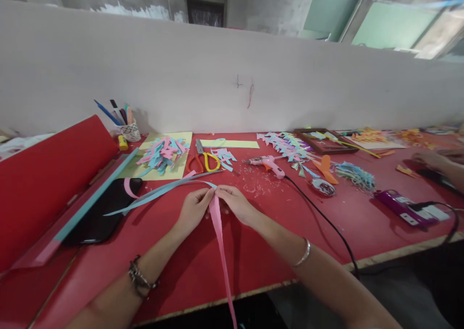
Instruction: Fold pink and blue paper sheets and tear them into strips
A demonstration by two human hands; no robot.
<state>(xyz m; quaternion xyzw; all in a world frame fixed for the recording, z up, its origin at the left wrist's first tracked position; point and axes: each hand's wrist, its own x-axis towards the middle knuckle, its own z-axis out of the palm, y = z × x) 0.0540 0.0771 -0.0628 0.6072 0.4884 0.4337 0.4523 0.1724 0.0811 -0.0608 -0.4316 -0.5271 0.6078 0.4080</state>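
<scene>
Above the red table, my left hand [195,207] and my right hand [235,204] meet with closed fingertips. Between them they pinch a long pink paper strip [217,222], which hangs down past the table's front edge. A light blue paper strip [159,190] runs from the same pinch out to the left. Which hand grips which strip I cannot fully tell, as the fingertips hide the join. Scissors [203,158] with red and yellow handles lie just beyond my left hand, beside a few short cut pieces [224,157]. A pink glue gun [268,165] rests beyond my right hand.
A black phone [105,217] and a red folder [54,184] lie left. Behind are a pen cup [129,129] and a pile of paper pieces [165,154]. The glue gun's cord [326,222] crosses the right side near a purple power strip [402,208]. Another person's hand [431,160] is far right.
</scene>
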